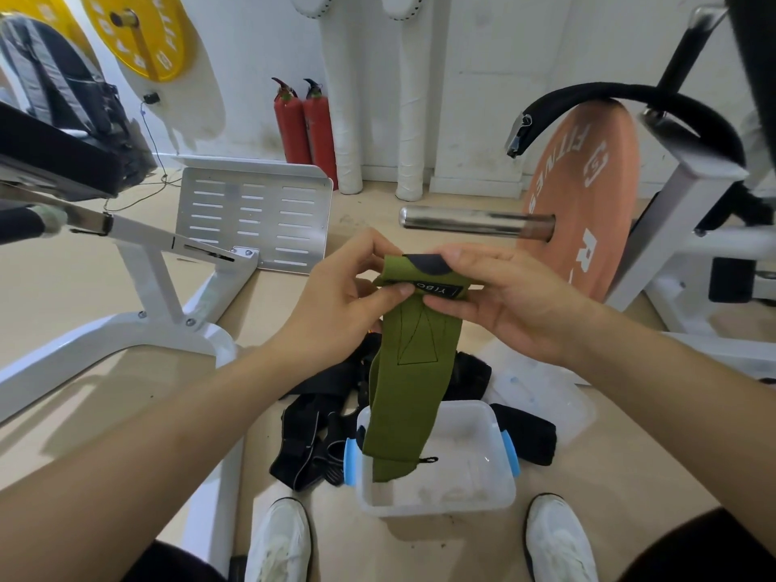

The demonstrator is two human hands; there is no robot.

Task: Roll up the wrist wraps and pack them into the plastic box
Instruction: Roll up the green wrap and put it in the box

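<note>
Olive-green wrist wrap [405, 384] is hanging in the air between both hands, its top end being folded over at the middle of the scene. The left hand [336, 300] is pinching the wrap's upper left edge, thumb lying on the near face beside the black label [432, 289] and fingers curling behind the fold. The right hand [516, 296] is gripping the upper right edge, fingers curling under the band and thumb pressing over the top next to a dark patch [428, 264] on the folded end. From both grips the strip is dangling straight down, its lower end with a small black loop [429, 459] hanging over the left part of the clear plastic box [462, 501], which is sitting open on the floor between two white shoes [279, 539]; whether the end is touching the box cannot be told. Black wraps [306, 438] are lying in a heap just left of and beyond the box, and one more black wrap [529, 438] is resting against its right side. A clear lid [546, 392] is lying on the floor to the far right of the box
</note>
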